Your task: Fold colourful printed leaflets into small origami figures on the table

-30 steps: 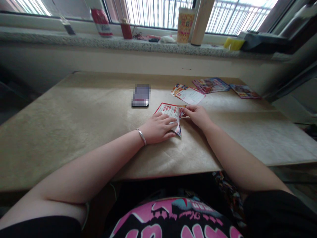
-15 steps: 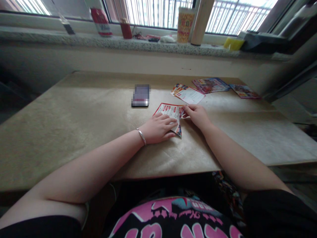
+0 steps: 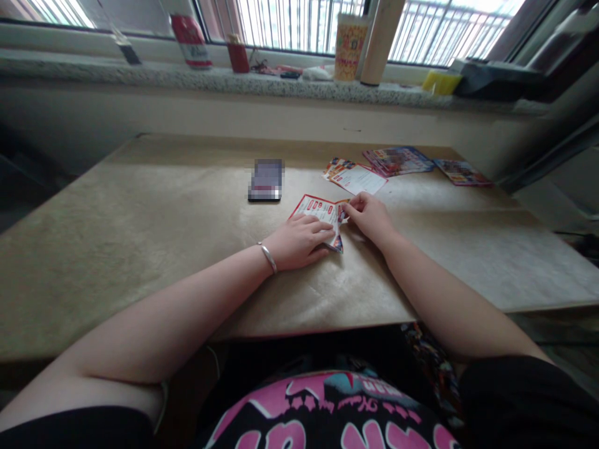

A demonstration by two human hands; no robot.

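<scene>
A printed leaflet (image 3: 322, 206), white with a red border and red labels, lies on the table in front of me. My left hand (image 3: 302, 242) rests flat across its lower left part, fingers stretched out, covering much of the print. At the leaflet's right side, my right hand (image 3: 369, 216) pinches the edge between thumb and fingers, and that side is folded up and bent over. Coloured print shows at the lower right corner. A silver bracelet (image 3: 267, 257) circles my left wrist.
A phone (image 3: 266, 181) lies beyond my left hand. Several leaflets (image 3: 360, 179) are fanned out past my right hand, with colourful booklets (image 3: 397, 161) and another booklet (image 3: 463, 173) behind. Along the windowsill (image 3: 281, 84) stand a red can (image 3: 191, 42) and a patterned cup (image 3: 350, 48).
My right hand has shifted slightly left and up, bending the leaflet's right side further over. My left hand stays on the leaflet, nearly still.
</scene>
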